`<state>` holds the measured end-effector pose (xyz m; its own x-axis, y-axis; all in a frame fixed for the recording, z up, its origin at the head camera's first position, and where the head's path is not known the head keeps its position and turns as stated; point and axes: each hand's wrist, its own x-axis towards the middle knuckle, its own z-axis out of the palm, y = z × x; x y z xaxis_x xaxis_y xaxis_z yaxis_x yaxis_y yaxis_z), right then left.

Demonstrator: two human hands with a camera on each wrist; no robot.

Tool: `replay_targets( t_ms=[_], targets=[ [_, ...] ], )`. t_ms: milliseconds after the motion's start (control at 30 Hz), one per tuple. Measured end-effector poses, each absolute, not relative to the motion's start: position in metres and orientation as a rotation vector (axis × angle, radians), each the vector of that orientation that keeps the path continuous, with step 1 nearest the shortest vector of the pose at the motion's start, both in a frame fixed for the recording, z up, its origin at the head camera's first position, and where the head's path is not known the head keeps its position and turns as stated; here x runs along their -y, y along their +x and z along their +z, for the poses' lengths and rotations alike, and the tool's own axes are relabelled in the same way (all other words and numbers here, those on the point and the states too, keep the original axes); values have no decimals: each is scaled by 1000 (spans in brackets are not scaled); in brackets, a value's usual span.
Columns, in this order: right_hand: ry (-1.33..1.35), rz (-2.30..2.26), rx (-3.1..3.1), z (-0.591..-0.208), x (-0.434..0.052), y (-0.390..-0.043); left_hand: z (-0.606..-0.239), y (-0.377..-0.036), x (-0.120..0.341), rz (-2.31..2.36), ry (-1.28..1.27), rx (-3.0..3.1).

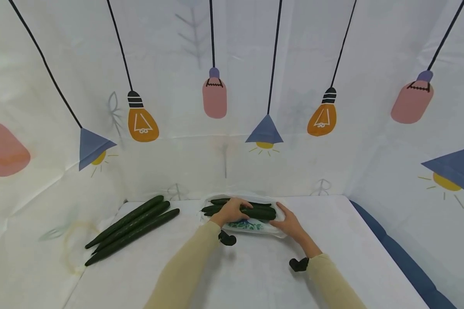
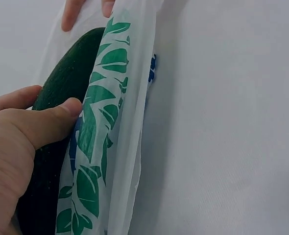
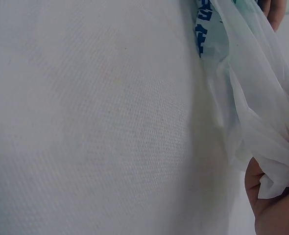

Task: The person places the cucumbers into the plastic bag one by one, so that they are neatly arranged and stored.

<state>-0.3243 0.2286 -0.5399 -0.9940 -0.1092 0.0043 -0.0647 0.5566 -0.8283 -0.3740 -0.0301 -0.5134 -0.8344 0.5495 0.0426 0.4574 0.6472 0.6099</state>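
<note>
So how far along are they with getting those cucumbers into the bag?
Partly there. A few cucumbers already lie in the plastic bag. Right now the left hand grips a cucumber at the bag's mouth, while the right hand pinches the bag's edge to hold it open. Three loose cucumbers wait on the table to the left.

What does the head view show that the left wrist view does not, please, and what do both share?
Only the head view shows three loose cucumbers lying left on the table, the lamp-print backdrop and both sleeves. Only the left wrist view shows the bag's green leaf print close up, with the thumb on it. Both show the left hand gripping a cucumber at the plastic bag, with the right hand holding the bag.
</note>
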Motion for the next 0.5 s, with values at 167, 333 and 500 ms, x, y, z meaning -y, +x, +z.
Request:
replay_targets(
  t_ms=[167, 333, 500],
  targets=[
    [-129, -1463, -2707, -544, -229, -323, -520, -376, 30, 945, 845, -2712],
    [-124, -1457, -2712, -546, -228, -324, -527, -377, 30, 896, 832, -2752],
    [-138, -1463, -2721, -546, -226, -325, -526, -373, 31, 893, 800, -2769]
  ],
)
